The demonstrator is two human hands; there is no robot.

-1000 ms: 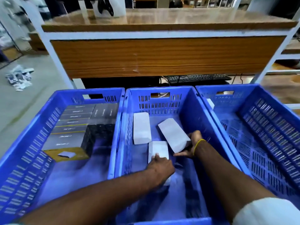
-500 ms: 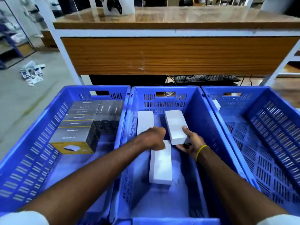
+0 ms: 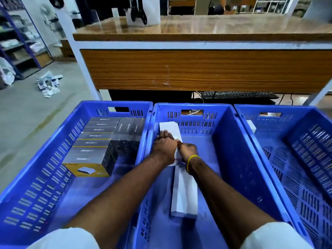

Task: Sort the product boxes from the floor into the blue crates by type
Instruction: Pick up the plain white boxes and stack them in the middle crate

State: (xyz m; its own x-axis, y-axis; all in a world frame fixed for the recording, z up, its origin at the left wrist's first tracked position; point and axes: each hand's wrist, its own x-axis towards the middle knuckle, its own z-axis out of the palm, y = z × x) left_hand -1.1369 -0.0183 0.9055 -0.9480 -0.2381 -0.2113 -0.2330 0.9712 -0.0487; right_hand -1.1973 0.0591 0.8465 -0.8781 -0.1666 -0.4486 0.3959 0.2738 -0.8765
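Hands [image 3: 166, 150] clasp white box [image 3: 169, 128] (edges blurred), middle crate [image 3: 224, 141]

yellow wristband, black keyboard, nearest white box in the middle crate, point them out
yellow wristband [image 3: 193, 156]: head view, top of its loop
black keyboard [image 3: 239, 95]: head view, key rows
nearest white box [image 3: 185, 193]: head view, top face

I read single view: head-worn wide-angle camera, facing forward and down. Sits close above middle crate [image 3: 233, 150], centred between left crate [image 3: 45, 168] and right crate [image 3: 305, 168]. Left hand [image 3: 166, 150] and right hand [image 3: 188, 150] meet mid-frame on white box [image 3: 169, 127]. Forearms enter from bottom edge. Upper frame reaches wooden desk [image 3: 197, 69]; floor [image 3: 27, 123] at left.
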